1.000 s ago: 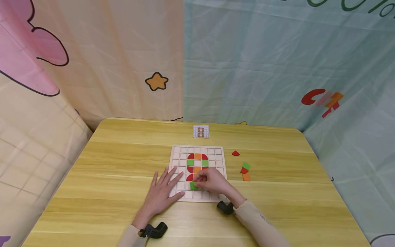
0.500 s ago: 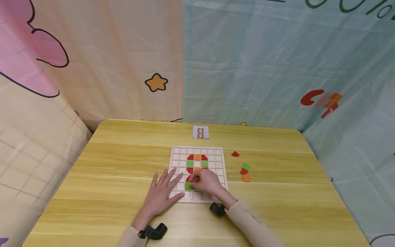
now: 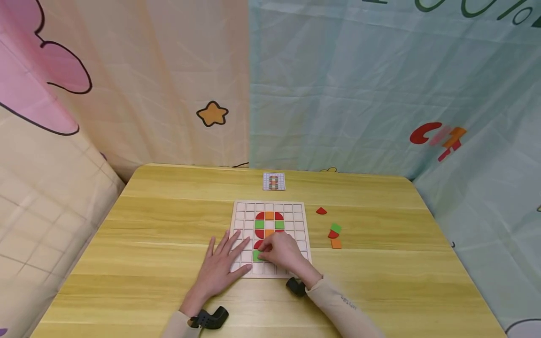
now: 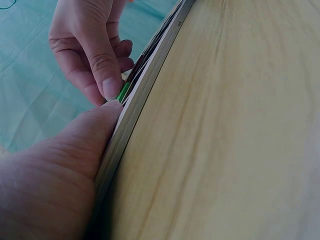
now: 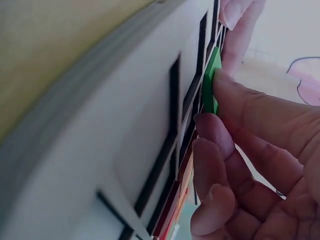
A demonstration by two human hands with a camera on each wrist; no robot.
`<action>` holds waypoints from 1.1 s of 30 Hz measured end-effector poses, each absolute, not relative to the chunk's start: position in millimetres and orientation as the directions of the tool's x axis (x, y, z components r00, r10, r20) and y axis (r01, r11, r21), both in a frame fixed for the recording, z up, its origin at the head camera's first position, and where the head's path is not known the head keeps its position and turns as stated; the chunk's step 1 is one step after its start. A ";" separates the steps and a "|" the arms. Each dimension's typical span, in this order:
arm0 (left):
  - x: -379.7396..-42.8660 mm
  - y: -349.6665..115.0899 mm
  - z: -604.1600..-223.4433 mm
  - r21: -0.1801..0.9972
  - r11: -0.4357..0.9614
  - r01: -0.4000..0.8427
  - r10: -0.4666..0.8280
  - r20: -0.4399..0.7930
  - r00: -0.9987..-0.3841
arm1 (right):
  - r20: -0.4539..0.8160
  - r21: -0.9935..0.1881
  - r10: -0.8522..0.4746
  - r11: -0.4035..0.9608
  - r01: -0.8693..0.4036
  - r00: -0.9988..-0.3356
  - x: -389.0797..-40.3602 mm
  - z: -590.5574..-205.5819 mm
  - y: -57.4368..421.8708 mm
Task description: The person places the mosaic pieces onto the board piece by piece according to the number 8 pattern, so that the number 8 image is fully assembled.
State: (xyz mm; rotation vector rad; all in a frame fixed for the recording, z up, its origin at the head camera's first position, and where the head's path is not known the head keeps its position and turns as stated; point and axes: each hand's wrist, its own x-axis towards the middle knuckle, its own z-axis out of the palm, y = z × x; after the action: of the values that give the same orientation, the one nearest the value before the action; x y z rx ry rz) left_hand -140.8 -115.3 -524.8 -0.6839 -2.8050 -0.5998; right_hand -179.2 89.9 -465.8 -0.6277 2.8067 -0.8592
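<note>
A white grid board lies on the table, with red quarter-circle, orange and green square tiles forming a pattern in its middle columns. My left hand rests spread over the board's left edge, fingers straight. With thumb and fingers my right hand pinches a green square tile at the lower part of the pattern, just below a red quarter-circle tile. In the right wrist view the tile tilts slightly against the grid. The right hand hides some tiles beneath it.
Right of the board lie a red quarter-circle, a green square, another red quarter-circle and an orange square. Behind the board is a small printed pattern card. A curtain hangs beyond the table.
My right hand has moved a little left with the green square tile, bringing it under the red quarter-circle in the left column. My left hand has stayed in place.
</note>
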 end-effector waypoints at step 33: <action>-141.1 -115.2 -528.0 0.332 0.813 0.478 0.395 0.289 -0.872 | 0.027 -0.730 -0.341 0.635 -0.252 -0.940 -185.7 -468.3 165.0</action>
State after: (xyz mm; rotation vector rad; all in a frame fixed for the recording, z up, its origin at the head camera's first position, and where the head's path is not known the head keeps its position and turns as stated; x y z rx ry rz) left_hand -141.1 -115.2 -528.0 -0.6802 -2.7912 -0.5915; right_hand -185.7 165.0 -468.3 -0.4985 2.7368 -1.1959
